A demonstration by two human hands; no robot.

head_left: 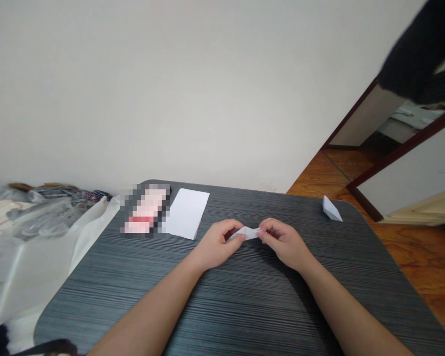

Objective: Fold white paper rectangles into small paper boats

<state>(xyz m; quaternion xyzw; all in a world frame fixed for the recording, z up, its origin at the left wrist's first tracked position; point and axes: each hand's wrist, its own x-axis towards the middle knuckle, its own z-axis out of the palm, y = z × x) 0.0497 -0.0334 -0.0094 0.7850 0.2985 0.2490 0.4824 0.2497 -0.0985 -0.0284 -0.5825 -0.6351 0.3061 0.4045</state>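
Between my two hands is a small piece of folded white paper (249,233), with a peak at its middle and narrow ends. My left hand (219,243) pinches its left end between thumb and fingers. At the right end, my right hand (283,241) pinches it the same way. Fingers cover both tips of the paper. Off to the right, a second folded white paper piece (331,209), pointed and boat-like, stands on the table apart from my hands. Flat white paper sheets (187,212) lie to the left of my left hand.
The dark wood-grain table (222,316) has rounded corners and meets a white wall (193,89). A blurred-out pink and dark item (147,208) lies at its left back. Clear plastic bags (48,222) pile up left of the table. A wooden floor (426,252) shows at the right.
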